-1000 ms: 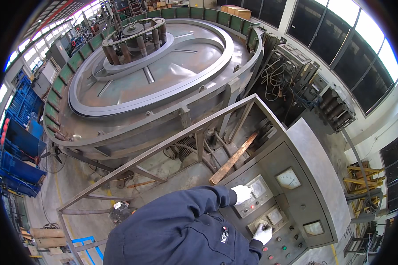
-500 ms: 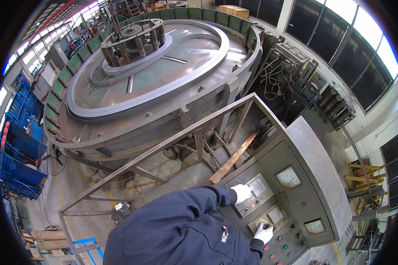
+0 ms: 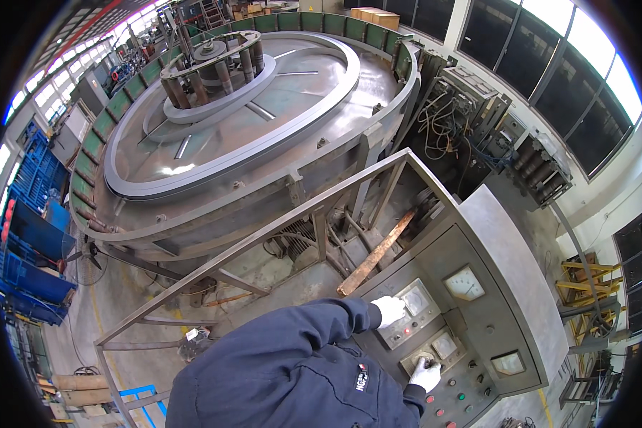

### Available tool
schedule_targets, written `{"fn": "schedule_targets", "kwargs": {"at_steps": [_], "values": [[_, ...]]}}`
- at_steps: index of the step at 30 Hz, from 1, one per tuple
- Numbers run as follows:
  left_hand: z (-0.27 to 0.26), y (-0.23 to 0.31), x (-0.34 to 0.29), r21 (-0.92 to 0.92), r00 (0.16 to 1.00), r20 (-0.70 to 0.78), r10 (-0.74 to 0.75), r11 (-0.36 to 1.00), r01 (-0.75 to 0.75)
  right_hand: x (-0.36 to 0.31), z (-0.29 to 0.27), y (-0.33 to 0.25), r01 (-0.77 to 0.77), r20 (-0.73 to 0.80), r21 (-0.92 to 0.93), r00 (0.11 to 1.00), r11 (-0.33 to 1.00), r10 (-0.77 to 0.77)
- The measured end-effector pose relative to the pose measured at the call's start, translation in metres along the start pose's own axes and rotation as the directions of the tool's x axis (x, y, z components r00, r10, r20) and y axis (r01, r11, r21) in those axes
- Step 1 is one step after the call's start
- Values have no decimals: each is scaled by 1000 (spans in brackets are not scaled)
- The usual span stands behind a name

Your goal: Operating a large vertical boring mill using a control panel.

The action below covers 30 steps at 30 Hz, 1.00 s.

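My left hand (image 3: 389, 312), in a white glove, curls over the upper control module (image 3: 401, 335) on a grey control console (image 3: 435, 246). What its fingers close on is hidden. My right hand (image 3: 426, 374), gloved too, pinches the round knob (image 3: 422, 357) of the lower module, left of its small gauge (image 3: 445, 346). Beside the upper hand is another square gauge (image 3: 415, 302). Below and to the right lie several red, green and black buttons (image 3: 461, 396). Beyond the console, a large round machine table (image 3: 271, 150) carries a big grey metal ring (image 3: 214, 182).
A metal guard rail (image 3: 250, 246) runs between me and the machine. A wooden plank (image 3: 376, 255) leans beside the console. Cables and machine units (image 3: 442, 118) stand at the back right. Blue racks (image 3: 32, 242) are on the left, a yellow frame (image 3: 585, 285) on the right.
The slots in the machine's table have shifted round: the table has turned. Both my hands stay in place on the console.
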<state>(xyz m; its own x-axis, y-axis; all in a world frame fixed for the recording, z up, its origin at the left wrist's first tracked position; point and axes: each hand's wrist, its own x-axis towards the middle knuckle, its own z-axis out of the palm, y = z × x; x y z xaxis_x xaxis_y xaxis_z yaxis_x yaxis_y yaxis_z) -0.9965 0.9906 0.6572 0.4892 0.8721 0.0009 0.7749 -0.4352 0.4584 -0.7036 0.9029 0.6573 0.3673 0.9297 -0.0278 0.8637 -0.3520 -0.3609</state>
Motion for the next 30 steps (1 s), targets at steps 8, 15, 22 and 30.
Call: {"fn": "schedule_targets", "kwargs": {"at_steps": [8,15,22,30], "values": [[-3,0,-1,20,1000,1,27,999,-27,2,5,4,-8,8,2,1000,1000,8],[-2,1,-1,-23,1000,-9,-16,1000,16,3,6,7,-9,10,21,1000,1000,9],[-1,0,-2,3,1000,-15,7,1000,-7,1,2,1,-5,2,9,1000,1000,5],[-1,-1,-1,12,1000,2,7,1000,-7,1,3,1,6,-14,2,1000,1000,-6]]}}
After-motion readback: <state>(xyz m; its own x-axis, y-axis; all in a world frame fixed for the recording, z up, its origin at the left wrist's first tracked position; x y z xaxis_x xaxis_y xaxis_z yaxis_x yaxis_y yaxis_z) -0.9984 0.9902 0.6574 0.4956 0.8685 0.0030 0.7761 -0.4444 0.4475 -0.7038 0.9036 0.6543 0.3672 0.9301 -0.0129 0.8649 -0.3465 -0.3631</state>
